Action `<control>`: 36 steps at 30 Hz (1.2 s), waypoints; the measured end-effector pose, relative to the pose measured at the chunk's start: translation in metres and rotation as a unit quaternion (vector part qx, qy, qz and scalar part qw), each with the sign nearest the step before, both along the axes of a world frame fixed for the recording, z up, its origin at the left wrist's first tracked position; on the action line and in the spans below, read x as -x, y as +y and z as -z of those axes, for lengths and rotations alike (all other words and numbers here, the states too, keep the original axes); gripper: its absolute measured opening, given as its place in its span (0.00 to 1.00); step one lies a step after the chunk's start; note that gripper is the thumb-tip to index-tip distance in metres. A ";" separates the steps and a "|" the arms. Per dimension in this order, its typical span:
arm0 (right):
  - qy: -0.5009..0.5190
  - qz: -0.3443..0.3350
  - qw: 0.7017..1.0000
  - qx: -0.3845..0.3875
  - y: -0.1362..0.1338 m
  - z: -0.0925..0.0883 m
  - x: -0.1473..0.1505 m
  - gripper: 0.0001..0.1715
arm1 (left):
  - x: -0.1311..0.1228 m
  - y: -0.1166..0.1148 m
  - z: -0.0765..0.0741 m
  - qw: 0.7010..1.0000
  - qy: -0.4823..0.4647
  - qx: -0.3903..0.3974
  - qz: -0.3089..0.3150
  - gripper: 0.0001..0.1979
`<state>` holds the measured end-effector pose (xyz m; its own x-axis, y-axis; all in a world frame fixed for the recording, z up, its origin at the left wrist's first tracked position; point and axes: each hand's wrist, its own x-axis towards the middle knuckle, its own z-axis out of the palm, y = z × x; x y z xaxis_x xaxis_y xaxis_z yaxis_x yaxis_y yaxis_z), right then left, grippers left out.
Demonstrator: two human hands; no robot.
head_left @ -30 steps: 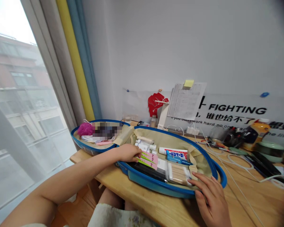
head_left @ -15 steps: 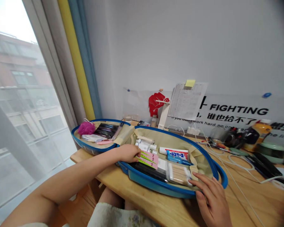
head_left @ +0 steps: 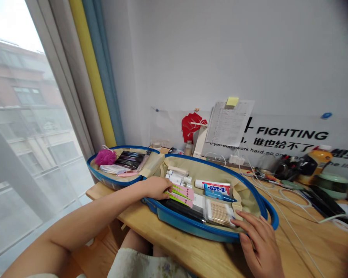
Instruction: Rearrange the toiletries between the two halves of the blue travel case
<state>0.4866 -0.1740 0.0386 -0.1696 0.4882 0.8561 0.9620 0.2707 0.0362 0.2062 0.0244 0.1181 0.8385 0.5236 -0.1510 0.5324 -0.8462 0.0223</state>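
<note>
in the head view, bending the fingers of the left hand [head_left: 158, 188] nearly together at the left end of two pink-and-green packets [head_left: 185, 192], touching them; cannot tell whether gripped or only pressed. find the packets in the right half of an open blue case [head_left: 191, 227], set along the front edge of the desk [head_left: 137, 216], just behind a long black item [head_left: 182, 210]. spreading the fingers of the right hand [head_left: 259, 237] open over the case's right rim, holding nothing, with tips at the near right corner of a box of cotton swabs [head_left: 219, 213]. see a blue tube [head_left: 217, 195] behind that box, and a purple puff [head_left: 106, 157] in the case's left half, towards the desk's left edge.
</note>
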 end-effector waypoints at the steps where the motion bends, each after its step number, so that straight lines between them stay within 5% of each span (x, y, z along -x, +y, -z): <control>1: 0.001 0.000 1.000 0.001 0.000 0.000 0.000 0.13 | 0.000 0.000 0.000 1.000 -0.003 0.000 0.000 0.13; 8: -0.007 0.000 1.000 0.003 -0.001 -0.003 0.001 0.13 | 0.007 0.004 -0.015 0.995 -0.096 -0.002 -0.018 0.12; 13: -0.006 0.002 1.000 0.004 -0.001 -0.004 0.001 0.12 | 0.046 0.044 -0.043 0.966 -0.198 -0.061 -0.152 0.16; 16: -0.005 0.003 1.000 0.003 -0.001 -0.003 0.000 0.13 | 0.080 0.075 -0.049 0.944 -0.206 -0.083 -0.244 0.21; 23: -0.011 0.010 1.000 -0.009 0.002 0.004 -0.003 0.14 | 0.126 0.114 -0.012 0.932 -0.086 0.003 -0.352 0.14; 27: -0.019 0.010 1.000 -0.004 0.001 0.003 -0.004 0.13 | 0.130 0.121 0.003 0.938 -0.033 0.066 -0.340 0.16; 36: -0.021 0.011 1.000 -0.003 0.000 -0.001 -0.002 0.13 | 0.132 0.130 0.011 0.948 0.002 0.112 -0.299 0.19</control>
